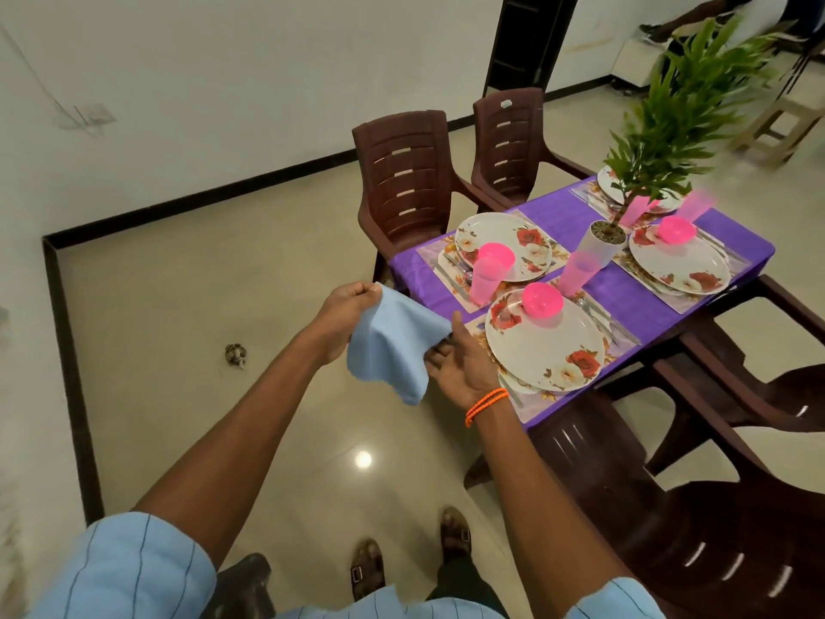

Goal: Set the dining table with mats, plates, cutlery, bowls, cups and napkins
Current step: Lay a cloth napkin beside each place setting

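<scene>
Napkin (pixel 393 337): pale blue cloth, held in the air just left of the bench's near corner, over the floor.
Handling: judged light, limp and non-fragile; it sags between grips, so take it by corners or edges.
Left hand (pixel 352 308): pinches the upper corner.
Right hand (pixel 462 357): fingers curled on the right edge.
Appearance: plain, unpatterned, softly draped, lower corner hanging free.
Bench (pixel 625 292): purple cover; four floral plates with pink bowls and cups; no napkin visible there.
</scene>
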